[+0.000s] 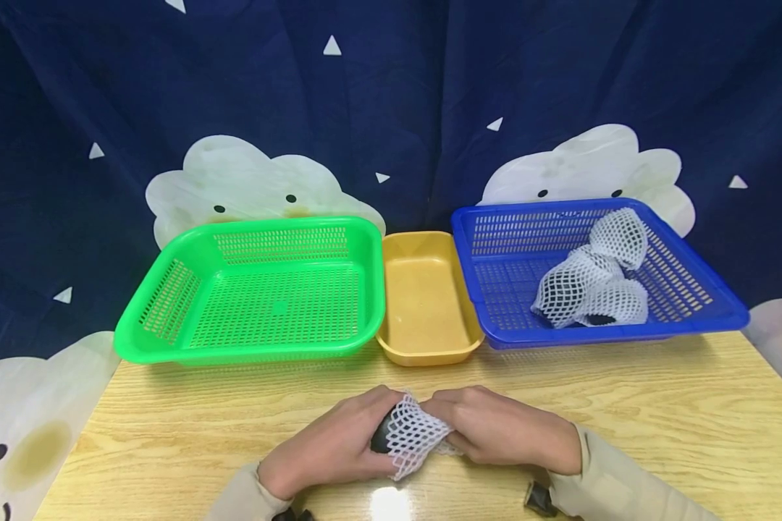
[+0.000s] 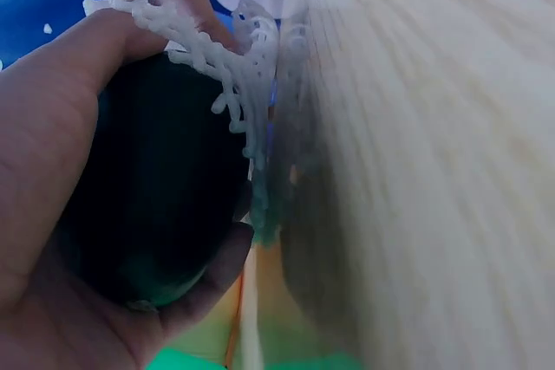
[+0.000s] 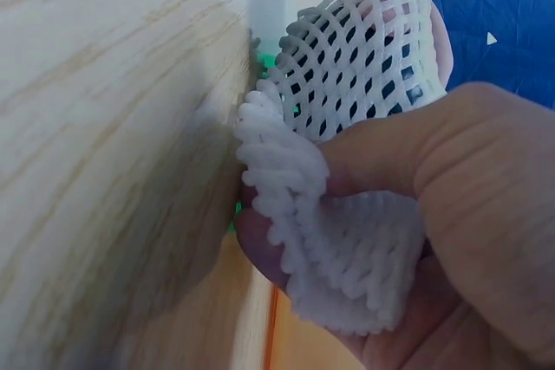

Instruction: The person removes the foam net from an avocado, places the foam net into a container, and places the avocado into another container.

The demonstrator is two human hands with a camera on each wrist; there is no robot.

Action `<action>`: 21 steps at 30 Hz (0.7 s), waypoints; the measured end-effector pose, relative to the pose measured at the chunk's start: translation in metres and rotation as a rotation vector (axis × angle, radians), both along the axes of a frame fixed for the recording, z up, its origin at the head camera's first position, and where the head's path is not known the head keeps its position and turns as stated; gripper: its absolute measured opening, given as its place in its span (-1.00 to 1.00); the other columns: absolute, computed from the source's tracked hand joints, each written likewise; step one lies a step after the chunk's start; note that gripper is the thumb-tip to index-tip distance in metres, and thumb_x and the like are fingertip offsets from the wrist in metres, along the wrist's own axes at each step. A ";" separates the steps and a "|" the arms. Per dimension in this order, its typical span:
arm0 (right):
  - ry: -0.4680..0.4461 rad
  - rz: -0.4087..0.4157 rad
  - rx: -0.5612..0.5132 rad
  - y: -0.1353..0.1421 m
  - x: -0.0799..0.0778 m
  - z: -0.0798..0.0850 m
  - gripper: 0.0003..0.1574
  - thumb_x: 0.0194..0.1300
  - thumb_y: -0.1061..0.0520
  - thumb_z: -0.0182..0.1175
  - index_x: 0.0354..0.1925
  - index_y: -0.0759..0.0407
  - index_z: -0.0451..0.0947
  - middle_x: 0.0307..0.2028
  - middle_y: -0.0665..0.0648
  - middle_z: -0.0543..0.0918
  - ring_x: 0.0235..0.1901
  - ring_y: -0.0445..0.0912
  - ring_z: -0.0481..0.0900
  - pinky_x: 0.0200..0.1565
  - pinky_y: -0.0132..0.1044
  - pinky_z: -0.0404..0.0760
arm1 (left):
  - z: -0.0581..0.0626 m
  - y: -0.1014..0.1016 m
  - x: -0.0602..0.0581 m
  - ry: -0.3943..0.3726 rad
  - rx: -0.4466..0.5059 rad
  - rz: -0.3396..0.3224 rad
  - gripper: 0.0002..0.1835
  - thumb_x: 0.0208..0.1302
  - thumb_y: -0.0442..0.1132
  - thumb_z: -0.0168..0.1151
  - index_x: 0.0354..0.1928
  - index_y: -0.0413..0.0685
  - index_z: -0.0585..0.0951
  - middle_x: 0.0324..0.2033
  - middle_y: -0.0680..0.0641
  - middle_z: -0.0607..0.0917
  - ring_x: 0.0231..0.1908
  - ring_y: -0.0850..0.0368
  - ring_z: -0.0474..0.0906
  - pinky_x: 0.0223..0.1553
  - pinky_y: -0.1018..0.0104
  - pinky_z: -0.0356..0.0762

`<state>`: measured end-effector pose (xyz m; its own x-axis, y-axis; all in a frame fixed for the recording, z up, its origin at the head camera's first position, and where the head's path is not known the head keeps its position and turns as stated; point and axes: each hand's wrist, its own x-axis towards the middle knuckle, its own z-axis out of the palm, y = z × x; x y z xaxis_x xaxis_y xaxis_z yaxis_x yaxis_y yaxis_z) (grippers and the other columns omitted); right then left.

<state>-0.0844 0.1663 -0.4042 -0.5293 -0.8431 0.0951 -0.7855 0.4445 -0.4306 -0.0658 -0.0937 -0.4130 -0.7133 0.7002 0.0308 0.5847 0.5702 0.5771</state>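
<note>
It's a pale wood-grain table (image 1: 189,427), and the action sits right at its near side! Beige cuffs (image 1: 244,496) come in first, and the two hands meet just above the wood. The left hand (image 1: 339,447) is wrapped round a dark green oval fruit (image 2: 160,179), very avocado-like, thumb on one side, fingers on the other. The right hand (image 1: 502,428) pinches the gathered end of a white foam net (image 1: 417,438), whose open mouth sits over part of the fruit. So here's the step, as I read it: net and fruit being fitted or parted, and I can't tell which from this moment. Either way, the next move calls for a firm left hold and an even right-hand draw along the net, without tearing the mesh.

Farther out, side by side: a green basket (image 1: 254,354), a yellow-orange tray (image 1: 430,357) between, and a blue basket (image 1: 580,335) to the right, holding netted bundles (image 1: 563,289), one showing something dark inside. Beyond them all, a navy curtain (image 1: 391,87) with white clouds (image 1: 593,170)!
</note>
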 end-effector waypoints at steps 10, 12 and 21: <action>0.011 0.002 0.013 0.001 -0.001 0.000 -0.64 0.41 0.24 0.22 0.11 -0.04 0.65 -0.20 -0.14 0.73 -0.16 -0.38 0.67 -0.08 -0.53 0.68 | 0.002 -0.003 -0.002 -0.011 -0.002 0.001 -0.28 0.09 -0.02 0.49 0.31 -0.04 0.51 0.07 0.07 0.65 -0.09 0.36 0.55 0.01 0.47 0.64; 0.010 0.004 0.019 0.000 -0.001 0.001 -0.62 0.40 0.24 0.23 0.13 -0.03 0.64 -0.17 -0.13 0.74 -0.12 -0.36 0.69 -0.05 -0.51 0.69 | 0.002 -0.003 -0.003 -0.012 0.005 0.003 -0.30 0.09 -0.01 0.48 0.29 0.00 0.53 0.04 0.09 0.64 -0.12 0.38 0.53 -0.04 0.50 0.62; 0.017 0.010 0.020 0.001 -0.001 -0.001 -0.59 0.36 0.27 0.25 0.14 0.00 0.65 -0.08 -0.09 0.76 -0.05 -0.29 0.72 0.01 -0.46 0.71 | 0.001 -0.006 -0.004 0.009 0.027 0.011 -0.33 0.09 0.01 0.48 0.26 0.04 0.55 -0.02 0.13 0.61 -0.16 0.39 0.51 -0.10 0.52 0.61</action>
<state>-0.0854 0.1670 -0.4049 -0.5195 -0.8500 0.0871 -0.7969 0.4451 -0.4085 -0.0696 -0.0993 -0.4116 -0.7208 0.6909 0.0560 0.5832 0.5609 0.5876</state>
